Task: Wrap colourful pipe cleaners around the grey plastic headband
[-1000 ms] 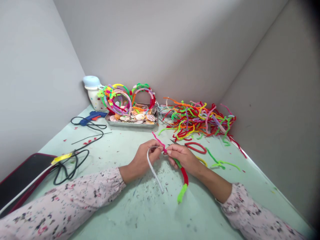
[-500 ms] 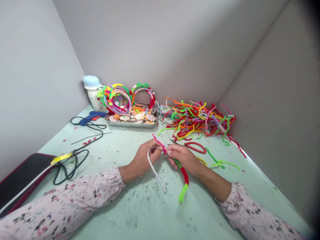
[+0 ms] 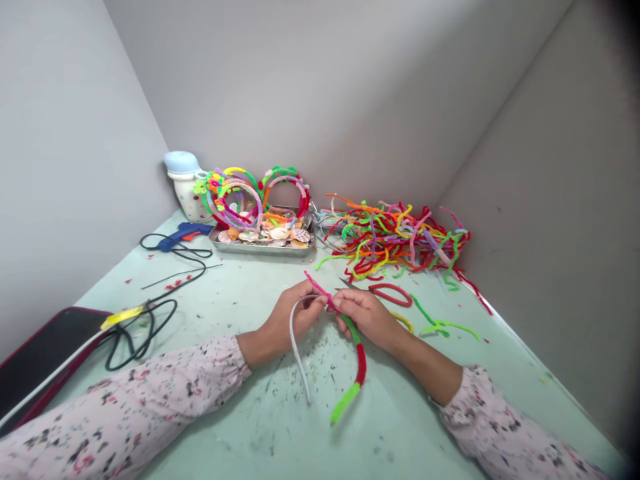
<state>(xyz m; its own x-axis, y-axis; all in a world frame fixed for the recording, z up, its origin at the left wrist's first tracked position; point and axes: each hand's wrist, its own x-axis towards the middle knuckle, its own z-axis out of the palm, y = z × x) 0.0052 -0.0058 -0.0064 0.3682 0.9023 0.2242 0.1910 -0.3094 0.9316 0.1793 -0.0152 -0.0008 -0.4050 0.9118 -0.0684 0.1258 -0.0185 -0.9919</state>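
Observation:
A thin headband (image 3: 296, 347) is held in front of me, its bare white end curving down on the left. Its other end is wrapped in green and red pipe cleaner (image 3: 361, 363) and hangs below my right hand. My left hand (image 3: 296, 313) is closed on the headband near the top of the curve. A pink pipe cleaner (image 3: 316, 285) sticks up between my hands, its lower end at the band. My right hand (image 3: 367, 317) pinches the pink pipe cleaner against the headband; the exact contact is partly hidden by the fingers.
Scissors with red handles (image 3: 393, 295) lie just beyond my right hand, near green pipe cleaner pieces (image 3: 440, 327). Behind are a tray (image 3: 265, 249) of shells with wrapped headbands (image 3: 240, 200), a pipe cleaner pile (image 3: 395, 237), a blue glue gun (image 3: 183, 235), cables and a white cup (image 3: 187, 190).
The headband has turned between my hands: both hanging ends have swung to the left. My hands have stayed almost in place, and the pink pipe cleaner has shifted slightly.

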